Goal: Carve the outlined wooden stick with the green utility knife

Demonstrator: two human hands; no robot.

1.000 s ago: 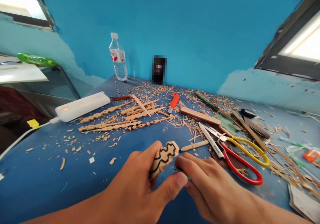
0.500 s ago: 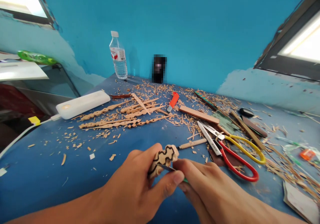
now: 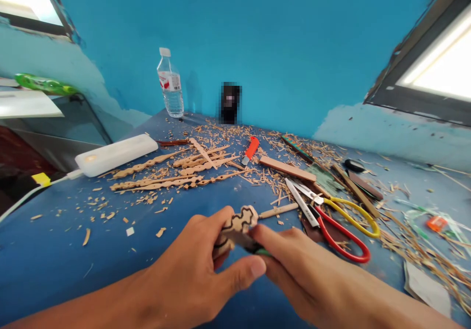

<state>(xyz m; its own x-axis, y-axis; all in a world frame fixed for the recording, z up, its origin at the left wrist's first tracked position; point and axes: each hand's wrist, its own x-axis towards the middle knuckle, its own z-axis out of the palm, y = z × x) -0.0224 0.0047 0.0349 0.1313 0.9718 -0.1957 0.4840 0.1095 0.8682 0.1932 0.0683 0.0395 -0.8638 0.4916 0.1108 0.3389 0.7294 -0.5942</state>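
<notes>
Within the left grip, a small block of pale wood [image 3: 243, 220] is clasped between thumb and fingers. Its face is marked with a thick, wavy black line, and its edge is cut into lobes. A knife [image 3: 245, 241] with a green handle is grasped in the right grip, its blade laid against the wood; the exact line of contact is blurred and seems partly hidden by fingers. The left hand [image 3: 189, 270] is curled, thumb extended toward the right; the right hand [image 3: 307, 270] is angled inward, fingers folded over the handle. Both are held above the near part of the blue worktop [image 3: 47, 255]. Beyond them, red-and-yellow-handled scissors [image 3: 318, 200], a red cutter [image 3: 252, 148] and carved wooden strips [image 3: 172, 182] are surrounded by shavings.
</notes>
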